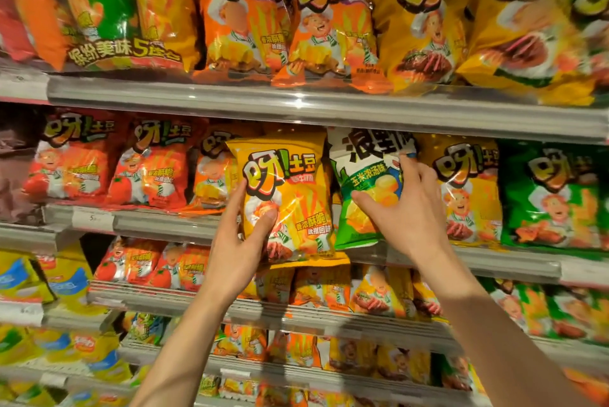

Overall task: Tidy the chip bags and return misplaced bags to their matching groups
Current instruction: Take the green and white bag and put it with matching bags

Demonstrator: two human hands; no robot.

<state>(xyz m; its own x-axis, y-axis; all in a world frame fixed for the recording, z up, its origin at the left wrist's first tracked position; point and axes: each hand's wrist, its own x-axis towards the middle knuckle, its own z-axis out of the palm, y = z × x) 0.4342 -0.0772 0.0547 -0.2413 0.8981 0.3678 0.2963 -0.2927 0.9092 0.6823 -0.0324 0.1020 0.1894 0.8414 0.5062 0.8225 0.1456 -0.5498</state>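
Observation:
A yellow chip bag (290,189) with a chef picture is held out in front of the second shelf; my left hand (237,238) grips its lower left side, thumb across the front. Right of it, a white-and-green bag (365,172) of a different brand stands on the same shelf between the yellow bags. My right hand (405,209) holds that bag, thumb on its front and fingers on its right edge. Another yellow chef bag (468,189) stands just right of my right hand, and a green chef bag (553,195) beyond it.
Red tomato chef bags (112,162) and an orange one (214,172) fill the second shelf's left part. The top shelf (296,100) carries orange and yellow chef bags. Lower shelves hold several smaller bags of the same kinds, plus yellow-and-blue bags (66,284) at the left.

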